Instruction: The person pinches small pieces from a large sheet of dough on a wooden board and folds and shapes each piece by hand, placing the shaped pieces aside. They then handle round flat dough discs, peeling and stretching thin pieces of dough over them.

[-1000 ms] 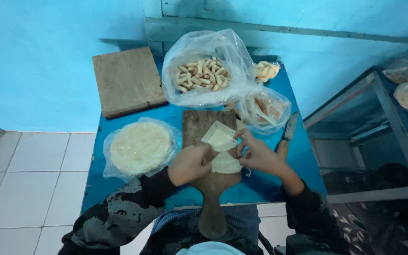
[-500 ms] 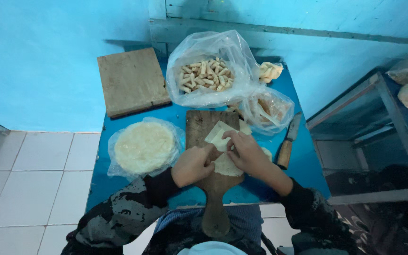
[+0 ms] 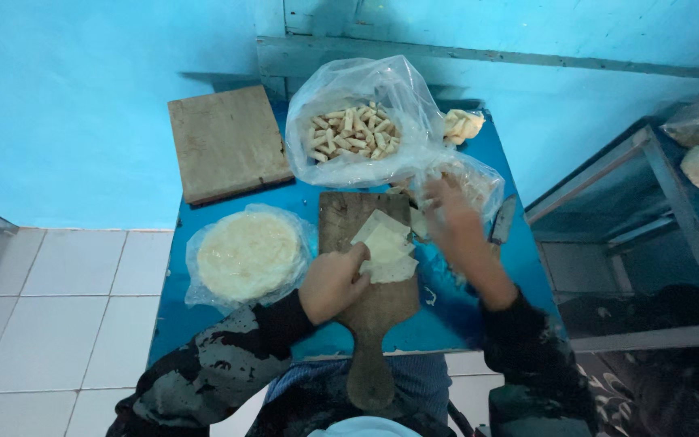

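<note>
Since half a second ago the right hand (image 3: 451,217) has left the pale square dough sheets (image 3: 386,247) and reached out to the small clear plastic bag (image 3: 467,182) at the far right corner of the long-handled wooden paddle board (image 3: 370,299); it is blurred, its fingers loosely spread over the bag's mouth, and whether it grips anything cannot be told. Meanwhile the left hand (image 3: 333,282) stays on the board, curled narrow, with its fingertips pressing the near left edge of the dough sheets. Those sheets lie in a loose overlapping stack on the upper middle of the board. Left of the board, a round stack of pale flat wrappers in a clear bag (image 3: 246,255) rests on the blue tabletop (image 3: 204,316). Beyond the board sits a large clear plastic bag of small rolled pastry sticks (image 3: 355,131), touching the small bag. Beyond and left of the board lies a square bare wooden slab (image 3: 226,142). Just right of the board, past the right hand, a knife with a dark handle (image 3: 502,220) lies on the table. Far beyond the board's right side, a small crumpled yellowish lump (image 3: 463,125) sits by the wall.
</note>
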